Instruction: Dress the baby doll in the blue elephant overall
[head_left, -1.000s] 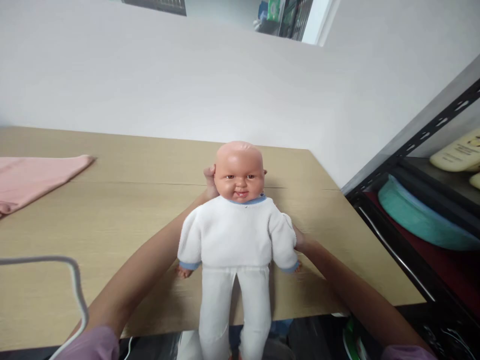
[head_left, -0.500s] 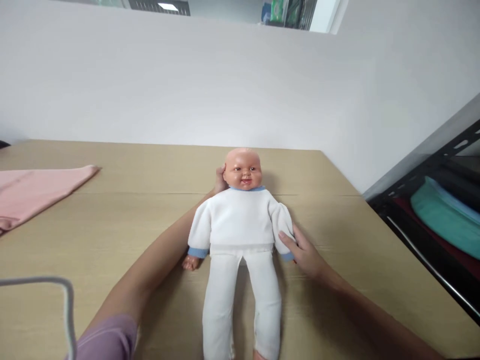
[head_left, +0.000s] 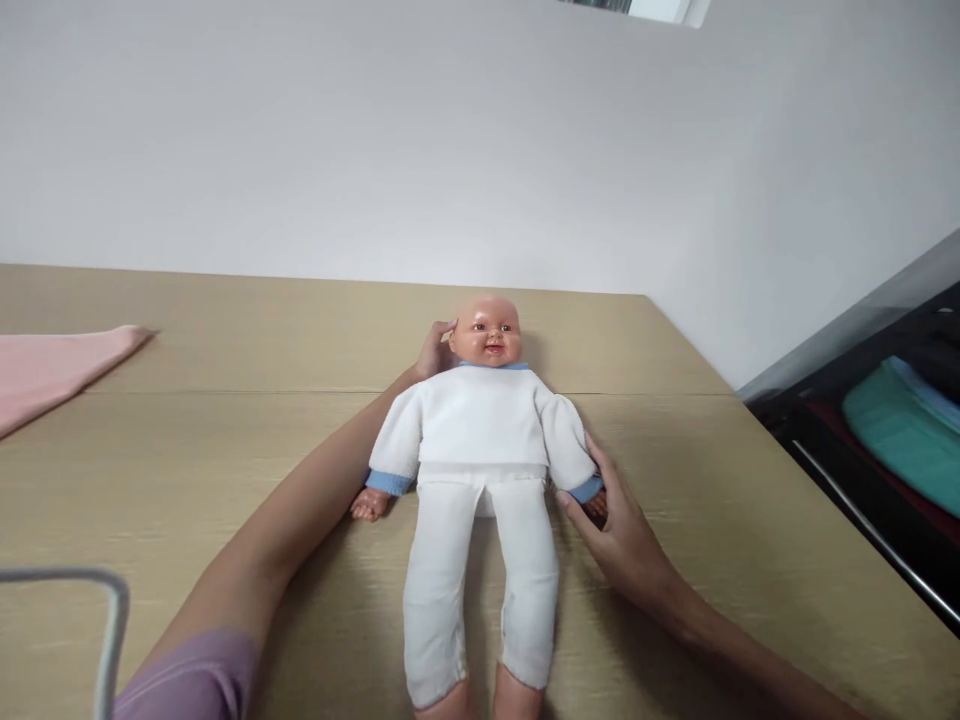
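Observation:
A bald baby doll [head_left: 484, 420] in a white top and trousers with blue collar and cuffs lies face up along the table, its head away from me. My left hand [head_left: 435, 350] is at the side of the doll's head, thumb by its ear; the other fingers are mostly hidden behind the head. Around the doll's cuff and small hand on the right side curves my right hand [head_left: 619, 530], thumb on the inner side and fingers on the outer. The doll's other arm rests beside my left forearm. Its bare lower legs run out of the bottom edge.
The wooden table [head_left: 225, 430] meets a pale wall [head_left: 375, 140]. Pink cloth [head_left: 60, 370] lies at the left. A grey bent tube [head_left: 112, 620] stands at the lower left. To the right, a black rack [head_left: 825, 470] holds folded green cloth [head_left: 907, 430].
My right hand has moved from the doll's sleeve down to its cuff and hand. The doll's arms lie wider apart. The view has tilted down slightly, and more of the doll's legs shows.

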